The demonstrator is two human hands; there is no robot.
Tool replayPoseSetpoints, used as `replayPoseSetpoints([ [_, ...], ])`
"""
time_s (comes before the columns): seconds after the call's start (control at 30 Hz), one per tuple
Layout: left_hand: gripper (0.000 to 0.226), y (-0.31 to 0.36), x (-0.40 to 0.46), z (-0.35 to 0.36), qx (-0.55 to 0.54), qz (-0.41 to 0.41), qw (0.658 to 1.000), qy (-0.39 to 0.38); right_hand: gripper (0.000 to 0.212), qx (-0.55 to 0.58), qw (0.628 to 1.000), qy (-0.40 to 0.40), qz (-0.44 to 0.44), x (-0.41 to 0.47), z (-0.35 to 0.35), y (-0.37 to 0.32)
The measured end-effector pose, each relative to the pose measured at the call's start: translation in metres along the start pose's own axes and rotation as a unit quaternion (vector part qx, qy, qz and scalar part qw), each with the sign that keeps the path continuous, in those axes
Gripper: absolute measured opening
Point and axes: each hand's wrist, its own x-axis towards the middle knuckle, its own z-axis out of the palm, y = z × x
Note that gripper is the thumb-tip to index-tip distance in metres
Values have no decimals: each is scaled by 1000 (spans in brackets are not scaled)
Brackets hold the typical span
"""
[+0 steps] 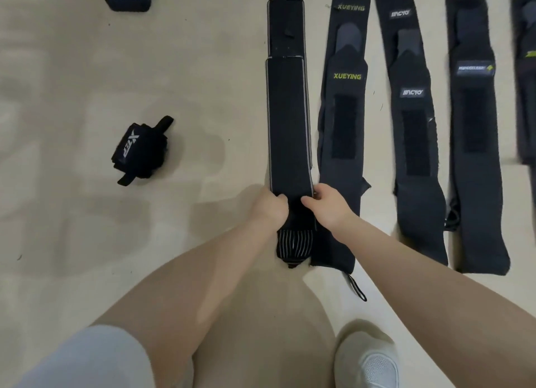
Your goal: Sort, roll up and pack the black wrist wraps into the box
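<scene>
**One wrap rolled, the rest still flat**

Fingers of the left hand (271, 206) and right hand (324, 203) curl onto the near end of the grey-edged wrap (288, 121), lying flat on the floor (87, 68). One rolled wrap (143, 150) sits well left. Several wraps remain unrolled. No box is clearly identifiable.

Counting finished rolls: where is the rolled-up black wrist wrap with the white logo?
The rolled-up black wrist wrap lies alone on the beige floor, left of the flat grey-edged black wrap that both hands grip.

A rolled black wrist wrap (142, 148) lies left of flat black wraps (346, 121) laid side by side.
</scene>
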Motion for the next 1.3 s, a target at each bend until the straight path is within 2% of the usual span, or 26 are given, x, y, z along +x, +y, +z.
replayPoseSetpoints([
  [0.13,26,-9,4,0,-108,-2,994,6,13,72,997,-24,29,-1,4,1],
  [0.2,16,-16,3,-4,-153,9,988,-3,14,152,986,-24,59,0,5,1],
  [0.27,25,-26,1,-8,-172,25,985,-6,19,218,971,-14,94,2,5,1],
  [0.33,37,-38,0,-11,-164,23,986,-16,21,224,966,-1,125,6,7,2],
  [0.43,27,-44,-5,-13,-158,-7,983,-96,34,165,975,-9,150,7,10,1],
  [0.5,19,-43,-8,-13,-158,-22,981,-110,46,125,982,-25,139,0,10,-2],
  [0.57,14,-43,-9,-11,-163,-32,982,-94,58,99,990,-36,95,-12,8,-3],
  [0.63,14,-42,-9,-9,-172,-38,981,-82,68,69,996,-49,10,-26,4,0],
  [0.67,15,-41,-9,-8,-177,-40,980,-78,65,55,996,-69,-27,-32,1,2],
  [0.73,20,-39,-9,-5,-194,-41,978,-66,43,18,991,-115,-64,-43,-6,7],
  [0.8,25,-39,-9,-2,-197,-47,978,-48,34,-84,982,-153,-76,-47,-12,13],
  [0.87,18,-40,-8,1,-202,-57,977,-45,41,-155,967,-185,-75,-49,-14,16],
  [0.93,7,-40,-11,1,-209,-69,974,-57,50,-169,966,-184,-62,-47,-14,18],
  [1.0,10,-41,-11,1,-224,-75,970,-60,54,-208,959,-178,-69,-43,-14,15],
  [1.13,20,-40,-8,-4,-234,-71,969,-26,58,-277,924,-226,-135,-34,-10,17],
  [1.2,23,-35,-11,-5,-249,-77,965,-33,49,-302,918,-216,-142,-32,-4,24],
  [1.3,30,-35,-11,-5,-220,-80,971,-50,22,-303,929,-114,-181,-31,5,26],
])
